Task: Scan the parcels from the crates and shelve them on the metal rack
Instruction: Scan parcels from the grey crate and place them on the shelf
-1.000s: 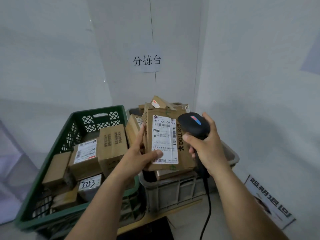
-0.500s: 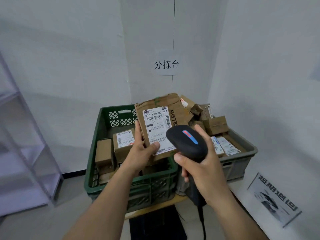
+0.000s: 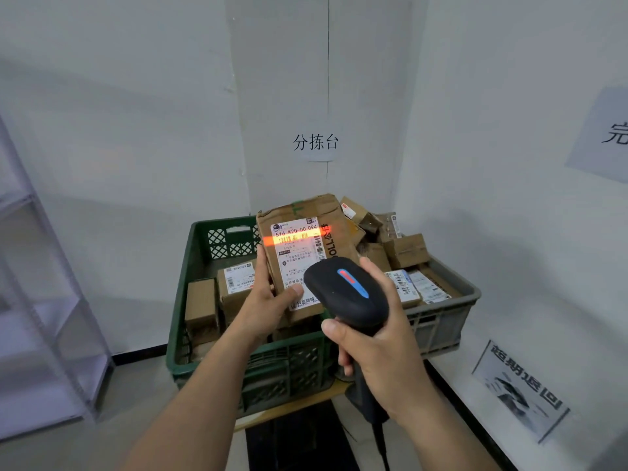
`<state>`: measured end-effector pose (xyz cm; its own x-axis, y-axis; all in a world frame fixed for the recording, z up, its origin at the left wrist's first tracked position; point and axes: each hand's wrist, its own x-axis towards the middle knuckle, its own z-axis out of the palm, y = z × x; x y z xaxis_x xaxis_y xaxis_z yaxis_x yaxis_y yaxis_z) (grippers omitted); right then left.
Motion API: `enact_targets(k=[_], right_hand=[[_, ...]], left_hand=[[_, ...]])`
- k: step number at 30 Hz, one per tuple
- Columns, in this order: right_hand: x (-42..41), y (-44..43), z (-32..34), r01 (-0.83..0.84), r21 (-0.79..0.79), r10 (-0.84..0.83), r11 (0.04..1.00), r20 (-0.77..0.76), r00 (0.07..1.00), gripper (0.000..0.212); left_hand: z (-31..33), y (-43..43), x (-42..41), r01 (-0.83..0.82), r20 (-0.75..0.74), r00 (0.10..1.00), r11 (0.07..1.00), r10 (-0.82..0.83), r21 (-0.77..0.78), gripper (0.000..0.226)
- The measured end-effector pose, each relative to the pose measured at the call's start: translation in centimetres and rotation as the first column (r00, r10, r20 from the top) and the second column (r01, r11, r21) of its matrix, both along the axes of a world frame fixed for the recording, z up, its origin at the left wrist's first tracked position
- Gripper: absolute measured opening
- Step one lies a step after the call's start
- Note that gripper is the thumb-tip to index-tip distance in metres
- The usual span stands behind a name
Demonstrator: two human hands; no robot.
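Head view: left grip (image 3: 268,307) pinches the parcel (image 3: 306,263), right grip (image 3: 377,355) wraps the scanner (image 3: 346,294), whose orange beam (image 3: 270,240) has newly appeared across the barcode (image 3: 299,236); shelving likely follows.

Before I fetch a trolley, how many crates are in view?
2: a green crate on the left, a grey crate right of it in the corner. Others may be hidden.

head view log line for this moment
left hand: holds cardboard parcel | right hand: grips barcode scanner | beam: on label

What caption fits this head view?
Left hand holds a cardboard parcel; right hand aims a barcode scanner, orange line across the label.
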<state>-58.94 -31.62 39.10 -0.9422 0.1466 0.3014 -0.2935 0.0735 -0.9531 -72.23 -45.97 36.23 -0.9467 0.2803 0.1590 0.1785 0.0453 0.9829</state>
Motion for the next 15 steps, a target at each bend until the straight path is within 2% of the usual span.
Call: enact_targets(k=[8,12,15], right_hand=[[1.0,1.3,0.1,0.007,0.013,-0.007,1.0,-0.019,1.0,0.083],[1.0,2.8,0.2,0.086,0.064,-0.082,0.994,-0.058,0.995,0.085],[0.5,4.8,0.3,0.188,0.086,-0.181,0.978,-0.089,0.98,0.091]], left_hand=[[0.7,1.0,1.2,-0.001,0.013,1.0,1.0,0.001,-0.003,0.094],[0.9,1.4,1.7,-0.032,0.028,0.999,0.999,0.032,0.01,0.085],[1.2,1.4,2.1,-0.035,0.085,0.996,0.995,0.028,0.088,0.072]])
